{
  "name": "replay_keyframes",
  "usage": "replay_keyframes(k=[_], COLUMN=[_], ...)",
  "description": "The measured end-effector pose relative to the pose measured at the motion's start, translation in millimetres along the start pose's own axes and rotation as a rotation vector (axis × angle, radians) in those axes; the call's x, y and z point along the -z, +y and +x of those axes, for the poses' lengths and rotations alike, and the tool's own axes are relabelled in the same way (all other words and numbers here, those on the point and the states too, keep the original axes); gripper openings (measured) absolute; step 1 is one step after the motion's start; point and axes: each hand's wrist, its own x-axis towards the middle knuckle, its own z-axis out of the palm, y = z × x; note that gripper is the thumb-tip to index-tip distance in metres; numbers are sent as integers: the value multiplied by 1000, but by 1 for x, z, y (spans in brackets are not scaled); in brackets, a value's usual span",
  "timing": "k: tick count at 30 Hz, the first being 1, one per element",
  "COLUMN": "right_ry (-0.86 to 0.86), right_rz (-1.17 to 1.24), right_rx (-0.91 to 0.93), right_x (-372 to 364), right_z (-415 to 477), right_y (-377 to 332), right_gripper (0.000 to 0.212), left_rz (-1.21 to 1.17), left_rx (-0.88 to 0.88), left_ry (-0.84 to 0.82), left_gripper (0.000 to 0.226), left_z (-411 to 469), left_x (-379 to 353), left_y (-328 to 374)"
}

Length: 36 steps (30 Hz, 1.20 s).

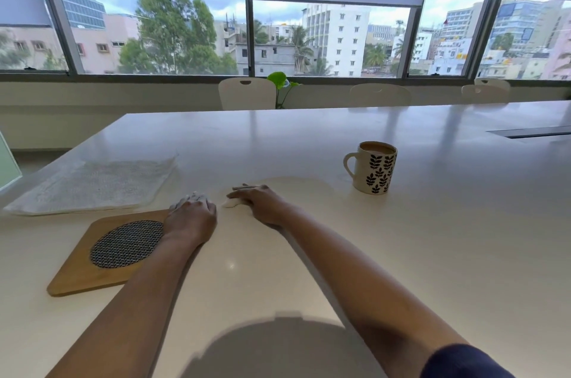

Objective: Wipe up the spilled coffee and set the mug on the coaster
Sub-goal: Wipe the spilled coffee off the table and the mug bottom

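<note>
A cream mug [375, 167] with black leaf prints stands upright at the right of the white table [448, 223], full of milky coffee. A faint pale wet patch [296, 187] spreads on the table left of the mug. My right hand [259, 201] lies flat at the patch's near left edge, fingers stretched leftward, holding nothing. My left hand [191, 215] rests palm down with bent fingers beside the far corner of the square wooden coaster [77, 272], which has a round woven inset. A white folded cloth [92, 186] lies beyond the coaster, untouched.
White chairs [247, 93] and a small green plant [279, 81] stand along the table's far side under wide windows. A dark slot [531, 132] is set into the tabletop at the far right. A greenish panel [7, 161] shows at the left edge.
</note>
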Motion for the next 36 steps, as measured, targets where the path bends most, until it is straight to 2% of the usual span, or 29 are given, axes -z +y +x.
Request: replay_keyframes(k=[4, 12, 17, 23, 28, 30, 31, 32, 35, 36], right_ry=[4, 134, 138, 91, 23, 30, 67, 128, 200, 205], right_rz=[-134, -290, -350, -414, -423, -269, -112, 157, 1345, 1600], right_rx=[-138, -609, -758, -776, -581, -526, -530, -561, -565, -540], right_x=[14, 36, 38, 39, 33, 40, 47, 56, 76, 79], right_z=[4, -31, -54, -85, -112, -117, -118, -118, -118, -118], right_y=[26, 71, 68, 43, 4, -7, -9, -11, -18, -20], right_gripper=[53, 37, 35, 36, 28, 27, 29, 30, 32, 31], left_rz=[14, 20, 1, -27, -80, -125, -147, -168, -296, -383], left_rx=[-4, -6, 9, 21, -7, -37, -48, -57, -85, -90], left_ry=[-3, 1, -17, -13, 25, 78, 104, 120, 87, 35], left_gripper=[46, 46, 46, 46, 44, 42, 41, 41, 39, 38], left_z=[1, -1, -6, -8, -11, -14, -16, -19, -26, -29], left_x=[-1, 1, 5, 8, 10, 11, 12, 13, 23, 28], left_y=[-1, 1, 2, 4, 6, 10, 13, 17, 35, 44])
